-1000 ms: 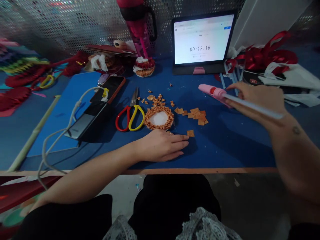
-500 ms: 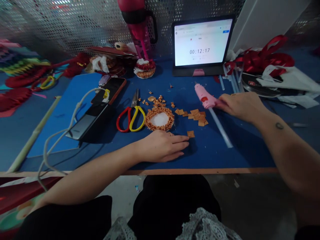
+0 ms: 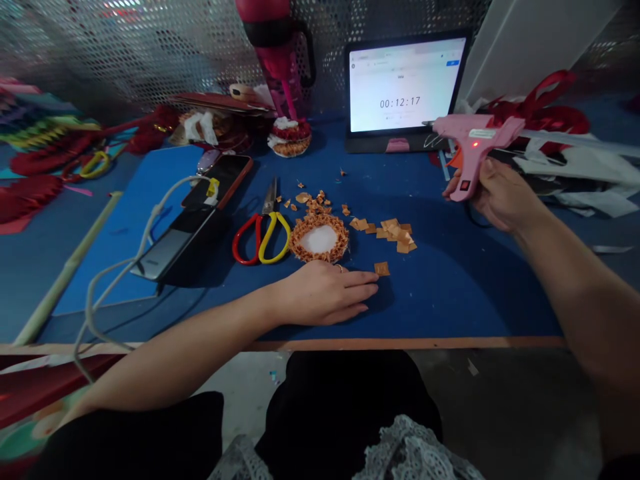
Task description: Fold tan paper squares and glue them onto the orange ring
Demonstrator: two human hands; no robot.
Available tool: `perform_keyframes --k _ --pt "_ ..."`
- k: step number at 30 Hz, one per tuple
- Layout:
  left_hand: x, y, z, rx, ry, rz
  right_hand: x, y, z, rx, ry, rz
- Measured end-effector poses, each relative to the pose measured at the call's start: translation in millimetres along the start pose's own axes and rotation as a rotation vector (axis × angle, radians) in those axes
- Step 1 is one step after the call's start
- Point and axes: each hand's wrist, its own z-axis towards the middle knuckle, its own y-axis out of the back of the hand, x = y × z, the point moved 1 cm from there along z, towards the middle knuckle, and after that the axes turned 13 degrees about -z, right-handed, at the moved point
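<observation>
Two bare hands are working at the blue tabletop. The right hand is gripping the handle of a pink glue gun, its nozzle pointing left and its small red light glowing; a clear glue stick is jutting out behind, above that hand. The left hand is lying open, back upward, its fingers stretching rightward, and one fingertip is touching the edge of a single brown square.

Just beyond the left knuckles, a ruffled brown ring with a white centre is lying flat. Other brown squares are overlapping between the two hands, beyond the left fingertips. Scissors with red and yellow handles are lying beyond the left wrist, beside the ring. Crumpled scraps are sitting behind the ring. Well beyond both hands, a tablet is displaying 00:12:17, and red ribbon is heaping up past the right hand.
</observation>
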Motion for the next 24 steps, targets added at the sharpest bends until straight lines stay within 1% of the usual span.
perform_keyframes --k 1,3,5,6,8,10,12,14,17,19,24 --pt "0 0 0 -0.004 0.002 0.001 1 -2 1 -0.027 -0.016 0.031" --pt "0 -1 0 -0.015 0.004 -0.002 3 -6 2 -0.051 -0.095 0.036" --pt "1 -1 0 -0.021 -0.001 -0.008 4 -7 2 -0.025 -0.184 -0.029" --pt "1 -1 0 -0.021 -0.003 -0.01 5 -7 2 -0.003 -0.2 -0.094" --pt "1 -1 0 -0.018 -0.004 -0.011 5 -7 2 0.022 -0.169 -0.235" --pt "0 -1 0 -0.021 -0.003 -0.012 3 -7 2 0.011 -0.131 -0.349" --pt "0 -1 0 -0.024 -0.002 -0.012 0 -7 2 -0.015 -0.106 -0.381" --pt "0 0 0 -0.018 -0.002 -0.008 -3 -6 3 -0.003 -0.073 -0.457" --pt "0 0 0 -0.001 -0.001 -0.006 -5 -3 5 0.062 -0.039 -0.753" --pt "0 1 1 0.002 -0.001 -0.01 -6 -1 6 0.08 -0.027 -0.937" --pt "1 0 0 -0.009 -0.002 -0.012 -7 2 6 0.065 0.044 -1.116"
